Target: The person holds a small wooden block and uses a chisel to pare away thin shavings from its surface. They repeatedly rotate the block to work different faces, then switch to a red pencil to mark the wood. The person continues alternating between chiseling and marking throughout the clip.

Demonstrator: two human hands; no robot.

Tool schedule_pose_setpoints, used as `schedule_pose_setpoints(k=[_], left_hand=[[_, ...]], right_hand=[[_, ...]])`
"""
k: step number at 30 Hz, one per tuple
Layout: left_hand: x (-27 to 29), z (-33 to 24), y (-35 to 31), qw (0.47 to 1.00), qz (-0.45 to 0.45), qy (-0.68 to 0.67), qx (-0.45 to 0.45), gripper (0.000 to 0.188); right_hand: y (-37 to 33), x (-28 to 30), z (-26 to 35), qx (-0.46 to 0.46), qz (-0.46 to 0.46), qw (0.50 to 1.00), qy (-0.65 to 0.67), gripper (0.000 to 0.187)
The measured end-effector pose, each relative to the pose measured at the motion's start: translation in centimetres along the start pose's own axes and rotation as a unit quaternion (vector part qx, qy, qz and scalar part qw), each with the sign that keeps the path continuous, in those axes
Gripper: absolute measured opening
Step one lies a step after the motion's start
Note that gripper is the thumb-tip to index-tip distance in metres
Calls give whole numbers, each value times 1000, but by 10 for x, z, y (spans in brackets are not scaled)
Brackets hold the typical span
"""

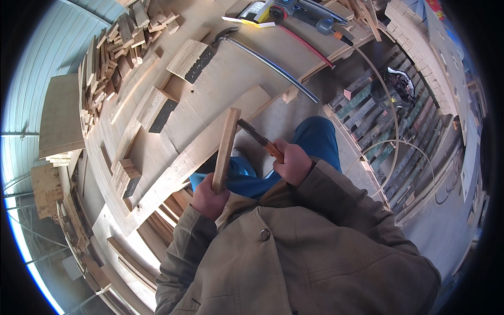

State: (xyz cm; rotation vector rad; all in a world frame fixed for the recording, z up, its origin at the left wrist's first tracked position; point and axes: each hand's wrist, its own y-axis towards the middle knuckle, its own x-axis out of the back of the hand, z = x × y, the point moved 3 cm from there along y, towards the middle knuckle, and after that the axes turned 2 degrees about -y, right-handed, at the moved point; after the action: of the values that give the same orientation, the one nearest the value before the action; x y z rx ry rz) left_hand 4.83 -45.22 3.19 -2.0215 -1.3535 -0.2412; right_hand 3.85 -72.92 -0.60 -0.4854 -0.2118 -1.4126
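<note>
Left hand [211, 202] closed round the lower end of a wood strip [227, 144], strip standing up and away from it. Right hand [293, 164] closed on the brown handle of a dark-bladed tool [254, 133]; tip points left, toward strip's upper part, contact unclear. Beyond both hands: surface [210, 100] bearing hammer [274, 64], dark-faced wood blocks [156, 109].

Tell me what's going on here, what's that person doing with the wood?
A person's left hand is gripping a wooden stick. Their right hand holds a tool with a brown handle and dark end. The tool's tip is right by the stick, but I can't tell if they touch. A hammer lies on the big wooden table, with scraps piled farther off.
</note>
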Motion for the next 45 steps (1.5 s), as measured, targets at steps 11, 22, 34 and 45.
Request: schedule_pose_setpoints(k=[11, 22, 34, 45], left_hand=[[25, 7, -1, 985, 35, 165, -42, 28], [18, 5, -4, 987, 47, 155, -24, 30], [23, -9, -7, 982, 43, 182, -20, 31], [-25, 9, 10, 1000, 5, 4, -7, 35]], right_hand=[[-13, 38, -9, -48, 106, 990, -78, 28], [-10, 29, -11, -42, 120, 990, -56, 34], [-8, 37, -11, -31, 85, 992, -87, 30], [1, -24, -9, -37, -16, 994, 97, 25]])
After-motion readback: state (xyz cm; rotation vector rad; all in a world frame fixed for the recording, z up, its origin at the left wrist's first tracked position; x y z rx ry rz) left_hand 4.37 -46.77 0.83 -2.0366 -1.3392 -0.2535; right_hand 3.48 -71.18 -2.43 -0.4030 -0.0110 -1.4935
